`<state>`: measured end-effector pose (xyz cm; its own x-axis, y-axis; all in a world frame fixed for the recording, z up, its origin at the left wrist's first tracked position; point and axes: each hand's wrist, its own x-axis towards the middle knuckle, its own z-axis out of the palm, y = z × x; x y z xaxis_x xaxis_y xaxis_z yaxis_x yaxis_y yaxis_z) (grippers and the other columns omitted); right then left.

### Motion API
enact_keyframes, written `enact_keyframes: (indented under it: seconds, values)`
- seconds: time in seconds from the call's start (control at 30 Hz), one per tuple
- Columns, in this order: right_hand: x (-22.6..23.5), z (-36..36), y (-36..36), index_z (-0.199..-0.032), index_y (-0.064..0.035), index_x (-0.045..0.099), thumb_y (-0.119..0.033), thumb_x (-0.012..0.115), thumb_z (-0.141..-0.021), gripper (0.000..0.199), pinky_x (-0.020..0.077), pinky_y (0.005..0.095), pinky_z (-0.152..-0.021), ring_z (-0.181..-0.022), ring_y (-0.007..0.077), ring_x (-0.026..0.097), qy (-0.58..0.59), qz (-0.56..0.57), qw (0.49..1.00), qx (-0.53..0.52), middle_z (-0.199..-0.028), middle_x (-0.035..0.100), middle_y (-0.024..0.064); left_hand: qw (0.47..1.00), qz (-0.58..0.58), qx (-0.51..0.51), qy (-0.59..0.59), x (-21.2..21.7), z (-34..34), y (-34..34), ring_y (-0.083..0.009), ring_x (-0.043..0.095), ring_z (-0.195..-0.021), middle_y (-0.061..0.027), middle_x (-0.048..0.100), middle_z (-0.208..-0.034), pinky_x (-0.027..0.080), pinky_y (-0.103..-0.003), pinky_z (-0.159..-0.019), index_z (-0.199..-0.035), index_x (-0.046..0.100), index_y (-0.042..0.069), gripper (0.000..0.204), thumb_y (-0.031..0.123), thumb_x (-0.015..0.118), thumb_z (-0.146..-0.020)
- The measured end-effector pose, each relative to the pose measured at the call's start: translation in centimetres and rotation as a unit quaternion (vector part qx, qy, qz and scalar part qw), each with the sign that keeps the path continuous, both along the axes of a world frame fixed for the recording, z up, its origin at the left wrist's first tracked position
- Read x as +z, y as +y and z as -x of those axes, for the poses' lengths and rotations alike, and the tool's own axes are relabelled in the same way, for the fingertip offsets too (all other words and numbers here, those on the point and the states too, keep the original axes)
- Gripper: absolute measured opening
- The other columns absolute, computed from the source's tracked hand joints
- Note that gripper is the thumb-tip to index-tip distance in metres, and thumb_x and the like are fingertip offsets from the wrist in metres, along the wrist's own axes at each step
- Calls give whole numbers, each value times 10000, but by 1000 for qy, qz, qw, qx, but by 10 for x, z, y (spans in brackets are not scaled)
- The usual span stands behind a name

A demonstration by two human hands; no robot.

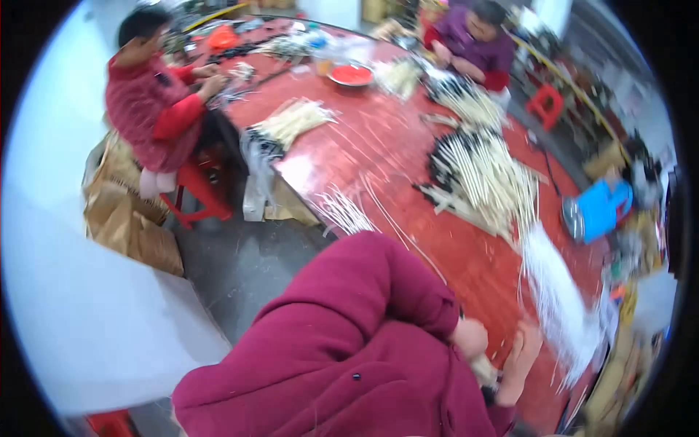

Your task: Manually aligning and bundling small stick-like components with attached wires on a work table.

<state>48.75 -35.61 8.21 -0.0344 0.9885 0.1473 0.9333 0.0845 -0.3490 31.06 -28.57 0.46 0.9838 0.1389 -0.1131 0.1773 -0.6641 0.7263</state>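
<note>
At the lower right, beside the red table [466, 269], my left hand [470, 336] is closed with its fingers mostly hidden by the maroon sleeve. A cream bundle with a dark end [483, 370] lies just below it, between my two hands; whether the left hand grips it is unclear. My right hand [523, 353] is close by on the right, fingers bent together, and what they hold, if anything, is too blurred to name. Past it on the table spreads a heap of thin white strands [557, 298]. Further back lies a large pile of cream sticks with black ends [480, 171].
Loose white strands [346, 211] stick out over the table's left edge. A blue container [598, 211] stands at the right. One person [156, 102] works at far left, another [473, 40] across the table. A red bowl [351, 74], red stools [200, 189] and brown paper bags [135, 226] are around.
</note>
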Motion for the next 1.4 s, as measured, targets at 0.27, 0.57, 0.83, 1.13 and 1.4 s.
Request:
enact_keyframes:
  seconds: [0.27,0.57,0.83,1.13,1.4]
  values:
    - [38,83,29,-1071,13,647,-236,493,-1053,294,416,415,-958,-1006,324,567,35,-90,990,101,-1009,634,161,996,-60,66,8,23,81,9,-416,717,-946,-220,750,-939,567,-511,-818,-928,788,34,378,357,702,-754]
    - [61,165,117,-1058,10,644,-221,501,-1041,273,419,415,-920,-948,313,548,60,-175,957,223,-967,616,149,976,-156,152,13,56,169,75,-419,718,-873,-205,748,-881,572,-516,-758,-873,780,39,317,299,700,-710]
    - [53,182,131,-1026,15,653,-260,522,-1033,304,425,421,-885,-918,302,550,85,-170,957,219,-938,616,144,966,-147,211,-2,56,170,72,-410,725,-871,-195,755,-900,582,-502,-758,-873,793,60,266,273,693,-750]
    - [51,211,156,-1020,16,656,-306,523,-1037,348,425,413,-850,-894,299,550,52,-120,963,235,-896,607,140,977,-146,151,-44,46,188,95,-395,732,-880,-214,754,-930,591,-491,-760,-884,787,32,273,267,672,-803]
    - [65,223,167,-1019,11,655,-277,521,-1037,318,429,417,-849,-887,310,556,39,-141,962,231,-910,611,145,973,-125,190,-35,50,196,98,-414,727,-906,-237,747,-939,587,-494,-767,-917,776,-5,309,266,669,-815]
